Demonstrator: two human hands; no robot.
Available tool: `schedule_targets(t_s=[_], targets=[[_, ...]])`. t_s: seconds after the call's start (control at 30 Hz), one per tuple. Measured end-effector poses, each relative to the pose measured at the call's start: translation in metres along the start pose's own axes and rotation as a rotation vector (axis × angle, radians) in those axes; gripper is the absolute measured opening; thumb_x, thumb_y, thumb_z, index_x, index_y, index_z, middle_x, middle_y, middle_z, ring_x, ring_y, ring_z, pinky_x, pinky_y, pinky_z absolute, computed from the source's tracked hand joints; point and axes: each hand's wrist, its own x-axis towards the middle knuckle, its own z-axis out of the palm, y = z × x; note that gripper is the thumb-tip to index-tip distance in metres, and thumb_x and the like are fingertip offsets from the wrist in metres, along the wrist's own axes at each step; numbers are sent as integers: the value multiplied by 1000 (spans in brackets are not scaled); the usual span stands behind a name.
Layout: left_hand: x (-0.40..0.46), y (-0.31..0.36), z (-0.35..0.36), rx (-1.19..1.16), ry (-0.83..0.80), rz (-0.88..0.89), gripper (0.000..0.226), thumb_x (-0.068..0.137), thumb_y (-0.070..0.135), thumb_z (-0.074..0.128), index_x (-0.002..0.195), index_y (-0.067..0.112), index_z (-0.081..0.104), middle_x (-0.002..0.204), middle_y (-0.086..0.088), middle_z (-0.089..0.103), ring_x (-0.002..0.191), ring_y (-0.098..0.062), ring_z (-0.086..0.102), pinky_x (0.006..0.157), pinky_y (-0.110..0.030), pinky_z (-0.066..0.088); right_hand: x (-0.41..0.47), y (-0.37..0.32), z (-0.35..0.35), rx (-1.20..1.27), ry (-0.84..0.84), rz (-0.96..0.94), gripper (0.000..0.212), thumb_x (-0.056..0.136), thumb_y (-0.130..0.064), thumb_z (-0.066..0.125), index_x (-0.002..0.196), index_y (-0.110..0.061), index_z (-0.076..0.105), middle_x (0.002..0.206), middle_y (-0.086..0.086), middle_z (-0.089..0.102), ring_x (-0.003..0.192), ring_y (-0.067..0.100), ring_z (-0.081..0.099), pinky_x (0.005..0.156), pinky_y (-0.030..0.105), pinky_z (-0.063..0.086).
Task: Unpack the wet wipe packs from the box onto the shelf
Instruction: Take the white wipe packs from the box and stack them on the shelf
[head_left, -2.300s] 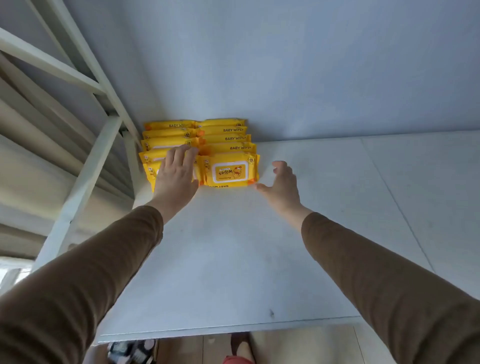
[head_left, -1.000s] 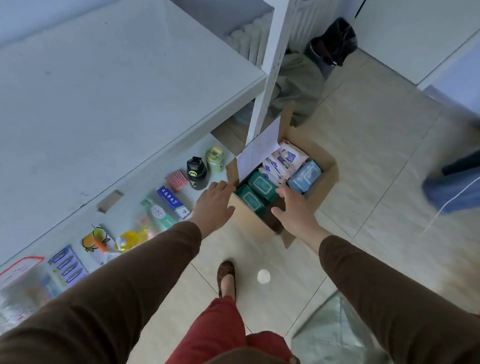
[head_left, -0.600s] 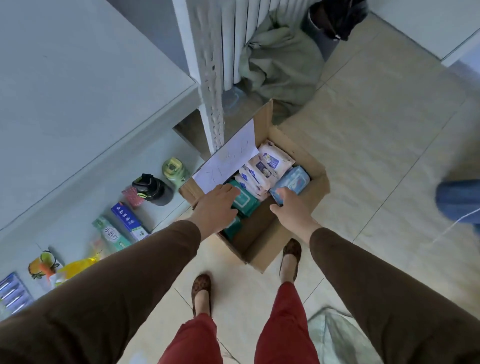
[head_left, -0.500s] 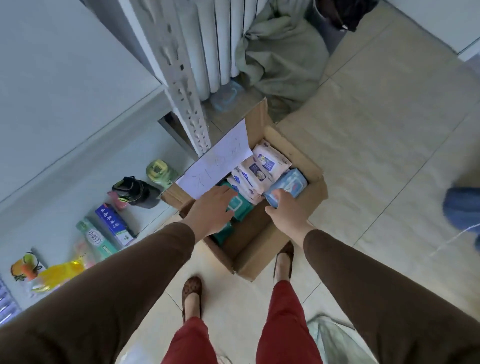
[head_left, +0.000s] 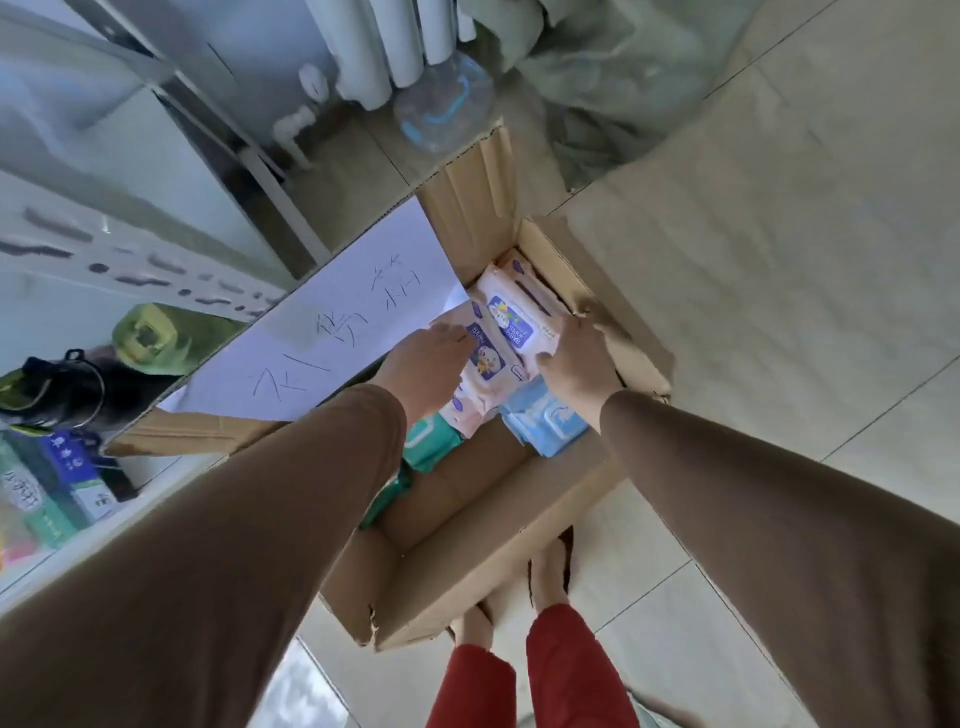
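An open cardboard box (head_left: 457, 577) stands on the tiled floor beside the shelf (head_left: 119, 519). Inside lie pink-white wet wipe packs (head_left: 511, 312) at the far end, light blue packs (head_left: 545, 423) to the right and green packs (head_left: 428, 441) to the left. My left hand (head_left: 428, 364) presses the left side of the pink-white packs. My right hand (head_left: 576, 358) curls around their right edge. The packs sit clasped between both hands, still inside the box. A white sheet with handwriting (head_left: 332, 332) covers the left flap.
The low shelf at left carries a black bottle (head_left: 52, 384), a green bottle (head_left: 150, 338) and small boxes (head_left: 72, 462). A radiator (head_left: 395, 47), a clear plastic bottle (head_left: 441, 104) and a grey-green cloth (head_left: 597, 78) lie beyond the box. My feet (head_left: 545, 571) stand at its near corner.
I turned from the yellow packs on the upper shelf down to the box. Both hands went from the box's near rim and green and blue packs forward onto the pink-white packs.
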Motion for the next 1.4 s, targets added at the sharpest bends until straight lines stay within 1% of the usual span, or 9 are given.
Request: schedule_targets(t_s=[0.2,0.37,0.6,0.7,0.87,1.03,1.17,1.27,1.4], targets=[[72,2,27,171,30,142,58,92,13,58,146,13,39,150,-5,41,138,-25,38,114,-38,32,56,6,33,-153,59,-41,54,87,-30,68,129,-5,46,132,16,53,125,32,48,103,39,39],[79,2,30,314,89,176,63,89,21,61,147,14,36,148,-6,40,134,-28,41,110,-38,33,65,2,49,-88,142,-22,61,78,-40,79,117,-6,47,118,14,62,110,32,61,81,40,50],[47,29,29,469,14,45,40,87,27,60,126,19,60,130,-1,56,128,-28,40,110,-39,27,55,-4,27,102,-37,33,19,73,-24,70,85,-14,60,81,3,65,84,28,67,65,32,51],[5,35,32,307,73,-17,37,83,17,65,120,16,63,124,-4,57,121,-29,47,106,-39,33,22,-8,8,166,17,5,30,79,-23,70,104,-7,62,81,1,58,78,24,58,66,35,49],[-89,39,12,-143,126,-251,35,85,38,69,114,26,54,95,-1,66,90,-28,65,64,-31,40,-57,-26,-27,244,44,1,26,80,-27,67,88,-9,50,64,-4,46,60,19,45,49,30,30],[-220,31,-14,-608,305,-465,45,88,52,59,125,30,44,96,-2,65,89,-30,64,65,-33,45,-172,-69,-61,371,-2,-107,26,79,-27,68,89,-13,48,69,-3,53,60,17,50,52,27,36],[-328,9,-39,-966,352,-605,44,87,37,66,126,27,48,103,1,66,91,-27,64,77,-38,52,-263,-127,-72,385,-70,-272,24,86,-26,68,99,-20,49,77,-13,57,65,7,56,50,12,39],[-435,-18,-48,-1087,477,-680,52,82,28,72,130,28,52,105,-1,68,89,-25,64,78,-41,55,-331,-190,-66,260,-97,-411,26,85,-35,65,104,-24,51,88,-3,66,75,19,63,57,33,44],[-584,-63,-49,-1028,603,-796,55,75,27,78,127,34,60,100,0,71,86,-25,66,76,-42,57,-426,-294,-56,201,-125,-586,31,89,-31,63,118,-22,54,104,0,68,89,24,64,73,40,50]])
